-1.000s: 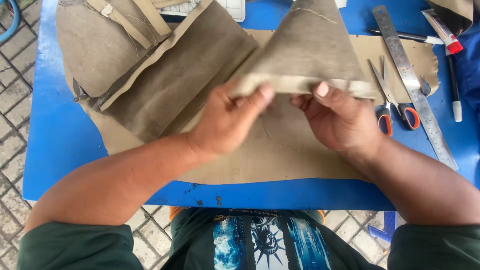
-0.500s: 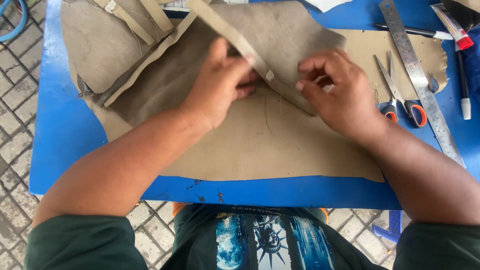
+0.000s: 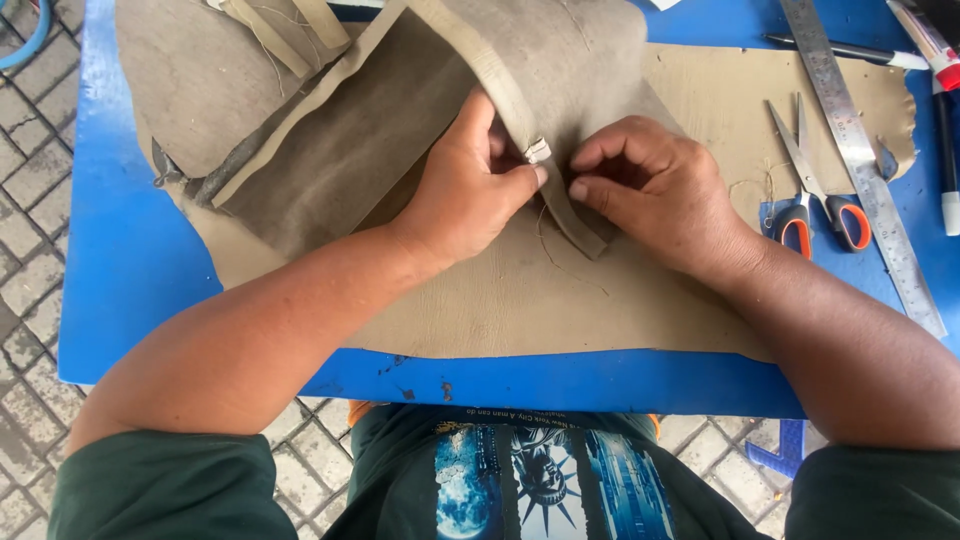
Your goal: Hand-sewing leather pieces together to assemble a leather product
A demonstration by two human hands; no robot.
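Pinching a folded strap-like edge of the taupe suede piece (image 3: 560, 60), the left hand (image 3: 470, 190) has its thumb and forefinger closed on the band right beside a small pale tab (image 3: 537, 150) — the other fingers are curled under the flap, where they cannot be seen. The right hand (image 3: 655, 195) faces it from the other side, fingers bent inward with the tips of thumb and forefinger nipped together on the same band, just beside the left thumb. This band (image 3: 520, 120) runs diagonally from the top of the view down to a blunt end between the two hands. It belongs to a partly sewn suede assembly that lies over a larger flat sheet of tan leather (image 3: 520, 310), which covers most of the blue surface (image 3: 130, 260). A loose thread (image 3: 545, 245) trails on the sheet below the hands. To the right, well apart from the work (but within the right arm's side), lie scissors (image 3: 815, 190) with orange-and-grey handles, touching a long steel ruler (image 3: 865, 170) set at a slant, and beyond them a dark pen (image 3: 850, 50) and a marker (image 3: 948, 170). Grey paving bricks (image 3: 30, 200) show past the surface's left edge.
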